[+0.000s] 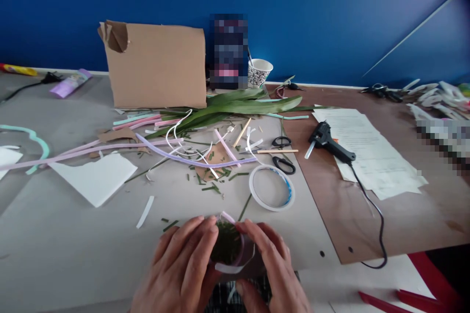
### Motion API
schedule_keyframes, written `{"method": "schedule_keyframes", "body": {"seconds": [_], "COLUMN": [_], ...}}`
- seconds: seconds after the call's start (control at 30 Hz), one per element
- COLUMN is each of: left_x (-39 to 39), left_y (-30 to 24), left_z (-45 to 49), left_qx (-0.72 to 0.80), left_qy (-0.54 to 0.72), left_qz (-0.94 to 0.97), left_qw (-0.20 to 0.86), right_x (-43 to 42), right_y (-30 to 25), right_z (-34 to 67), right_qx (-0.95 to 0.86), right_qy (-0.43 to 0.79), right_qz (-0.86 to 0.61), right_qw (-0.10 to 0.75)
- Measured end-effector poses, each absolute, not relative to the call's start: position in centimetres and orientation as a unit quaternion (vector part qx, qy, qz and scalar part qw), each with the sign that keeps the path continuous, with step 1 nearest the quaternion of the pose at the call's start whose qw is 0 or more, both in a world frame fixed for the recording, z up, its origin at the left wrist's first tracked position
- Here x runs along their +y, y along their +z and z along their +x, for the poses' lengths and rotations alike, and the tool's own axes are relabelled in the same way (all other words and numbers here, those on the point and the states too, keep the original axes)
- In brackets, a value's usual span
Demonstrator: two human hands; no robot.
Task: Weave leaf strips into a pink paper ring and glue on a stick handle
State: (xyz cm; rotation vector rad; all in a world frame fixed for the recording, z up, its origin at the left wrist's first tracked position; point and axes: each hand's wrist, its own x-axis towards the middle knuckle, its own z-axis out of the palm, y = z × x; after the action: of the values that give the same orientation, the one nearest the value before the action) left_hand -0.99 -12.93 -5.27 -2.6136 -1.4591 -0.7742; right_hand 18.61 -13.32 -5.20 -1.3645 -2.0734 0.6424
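Close to the table's front edge, a small round cup with a pinkish-purple rim (pixel 243 250) stands between my hands, filled with dark green cut bits (pixel 226 242). My left hand (pixel 183 259) curves round its left side, fingertips at the far rim. From the right, my right hand (pixel 270 259) grips it, thumb low in front and fingers at the top. A curled white strip (pixel 235 268) hangs across the near side of the cup. Most of the cup's wall is hidden by my hands. Several green scraps (pixel 171 225) lie just beyond my left hand.
A tape roll (pixel 272 188) and black-handled scissors (pixel 283 165) lie ahead. Long green leaves (pixel 235 105), foam-like strips (pixel 198 156) and white card (pixel 97 178) are further back, before a cardboard box (pixel 157 66). A glue gun (pixel 330 142) rests on papers (pixel 370 156); a paper cup (pixel 260 73) stands behind.
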Motion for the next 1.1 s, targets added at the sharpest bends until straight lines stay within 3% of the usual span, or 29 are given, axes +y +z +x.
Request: {"method": "schedule_keyframes", "body": {"seconds": [0.77,1.1], "left_x": [-13.0,-12.9], "left_y": [-5.1,-5.1], "left_z": [-1.1,-1.3], "left_qx": [-0.478,-0.526], "left_qy": [-0.255,-0.297], "left_qz": [-0.841,-0.789], "left_qw": [0.001,-0.111], "right_x": [-10.6,-10.2], "right_y": [-4.1,-3.4], "right_z": [17.3,16.7], "right_qx": [-0.849,-0.842], "right_qy": [0.222,0.252], "right_qz": [-0.445,-0.449], "right_qw": [0.177,0.163]}}
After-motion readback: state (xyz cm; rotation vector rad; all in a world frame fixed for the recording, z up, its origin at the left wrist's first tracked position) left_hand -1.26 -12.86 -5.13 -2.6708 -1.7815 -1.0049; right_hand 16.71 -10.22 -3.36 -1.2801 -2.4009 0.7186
